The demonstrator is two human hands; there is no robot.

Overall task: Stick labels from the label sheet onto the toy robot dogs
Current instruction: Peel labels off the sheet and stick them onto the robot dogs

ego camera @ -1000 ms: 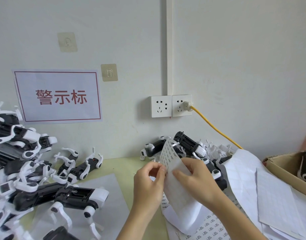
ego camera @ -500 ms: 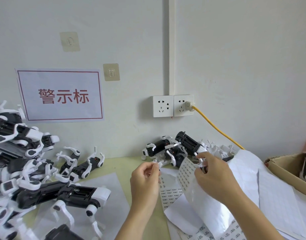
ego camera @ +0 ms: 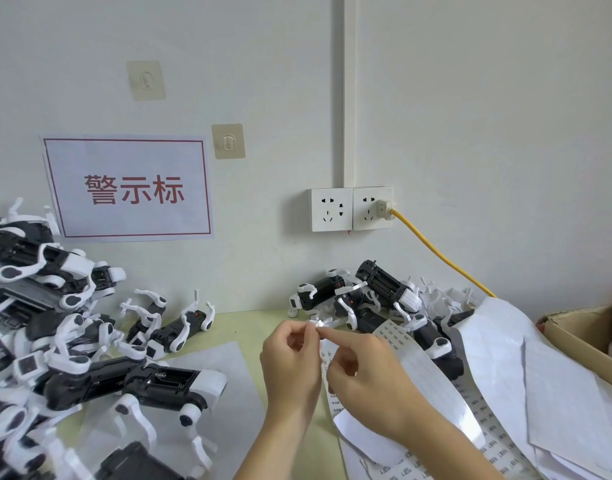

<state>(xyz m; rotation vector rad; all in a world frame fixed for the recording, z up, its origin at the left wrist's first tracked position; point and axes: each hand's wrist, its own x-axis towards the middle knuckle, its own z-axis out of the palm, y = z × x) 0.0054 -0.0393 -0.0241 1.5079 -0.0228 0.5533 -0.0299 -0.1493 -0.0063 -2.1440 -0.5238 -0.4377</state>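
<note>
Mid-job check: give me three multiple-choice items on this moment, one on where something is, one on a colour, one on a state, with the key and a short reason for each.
1. Where does the label sheet lie?
A. On the table right of the hands
B. Taped on the wall
C. Inside the cardboard box

2. What colour is the cable plugged into the wall socket?
A. Black
B. Yellow
C. Red

3. What are the left hand and right hand doing?
A. Resting flat on the table
B. Each gripping a toy dog
C. Pinching a small label between their fingertips

Key:
1 A: the printed sheet lies beside the right hand, leaning against the toy robot dogs.
2 B: a yellow lead runs down from the right socket.
3 C: both hands' fingertips meet on the small white piece above the table.
</note>
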